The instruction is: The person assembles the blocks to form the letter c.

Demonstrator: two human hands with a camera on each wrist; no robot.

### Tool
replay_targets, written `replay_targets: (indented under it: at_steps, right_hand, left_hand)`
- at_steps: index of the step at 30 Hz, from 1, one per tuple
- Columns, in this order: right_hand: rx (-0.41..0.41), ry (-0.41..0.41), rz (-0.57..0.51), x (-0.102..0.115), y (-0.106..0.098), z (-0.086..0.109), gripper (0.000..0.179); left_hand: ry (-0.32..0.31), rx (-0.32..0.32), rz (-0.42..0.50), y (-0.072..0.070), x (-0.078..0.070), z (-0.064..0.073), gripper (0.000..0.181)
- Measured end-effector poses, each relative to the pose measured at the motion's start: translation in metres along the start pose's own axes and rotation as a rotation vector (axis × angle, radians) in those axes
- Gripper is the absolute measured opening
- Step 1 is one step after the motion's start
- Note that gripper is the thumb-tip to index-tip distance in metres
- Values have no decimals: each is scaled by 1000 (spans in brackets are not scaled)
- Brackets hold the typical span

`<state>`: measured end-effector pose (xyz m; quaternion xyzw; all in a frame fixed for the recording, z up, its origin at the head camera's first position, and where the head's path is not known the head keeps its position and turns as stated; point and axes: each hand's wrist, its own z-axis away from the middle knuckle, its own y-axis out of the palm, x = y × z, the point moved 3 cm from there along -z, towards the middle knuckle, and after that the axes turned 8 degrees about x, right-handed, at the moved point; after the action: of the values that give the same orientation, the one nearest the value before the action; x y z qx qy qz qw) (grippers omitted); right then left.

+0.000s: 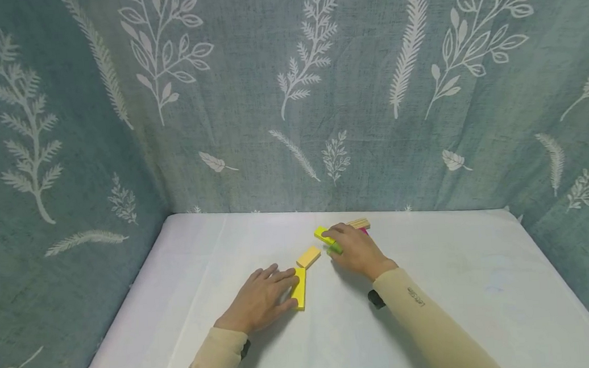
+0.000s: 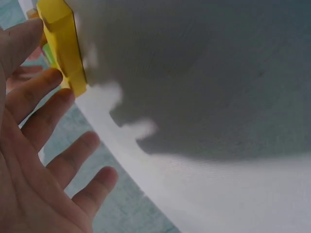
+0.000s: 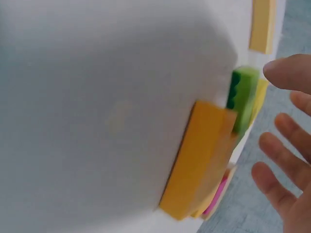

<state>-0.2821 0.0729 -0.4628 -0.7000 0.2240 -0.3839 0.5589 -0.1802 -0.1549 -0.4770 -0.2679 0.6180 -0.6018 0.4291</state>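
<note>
My left hand [image 1: 261, 300] lies beside a flat yellow block [image 1: 300, 293] on the white table. Its thumb and fingertips touch the block's left side, with the fingers spread. In the left wrist view the thumb is near one end of this yellow block [image 2: 68, 46], the first two fingers near the other. My right hand [image 1: 355, 251] hovers over a cluster of blocks, fingers loosely extended. By its thumb are a green block [image 1: 335, 248] and a second yellow block [image 1: 322, 234]. An orange block [image 3: 197, 160] shows in the right wrist view, hidden under the hand from above.
A pale orange block [image 1: 308, 257] lies between the hands, its lower corner close to the left yellow block. Behind the right hand are a ridged tan piece [image 1: 360, 223] and a bit of pink [image 1: 364, 231]. A leaf-patterned curtain [image 1: 272, 151] borders the table's back.
</note>
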Motion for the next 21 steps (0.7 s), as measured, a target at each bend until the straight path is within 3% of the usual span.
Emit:
replay_targets:
  at_steps: [5,11,21]
  right_hand:
    - [-11,1,9,-3,-2,4,42]
    - [44,75,-16,-8,0,3,49]
    - [100,73,-113,-10,2,3,26]
  left_hand:
    - [11,-21,-6,-4,1,-2,47]
    - [30,-39,-13,-5,0,-6,44]
    - [13,-18,-56,-5,-4,-10,42]
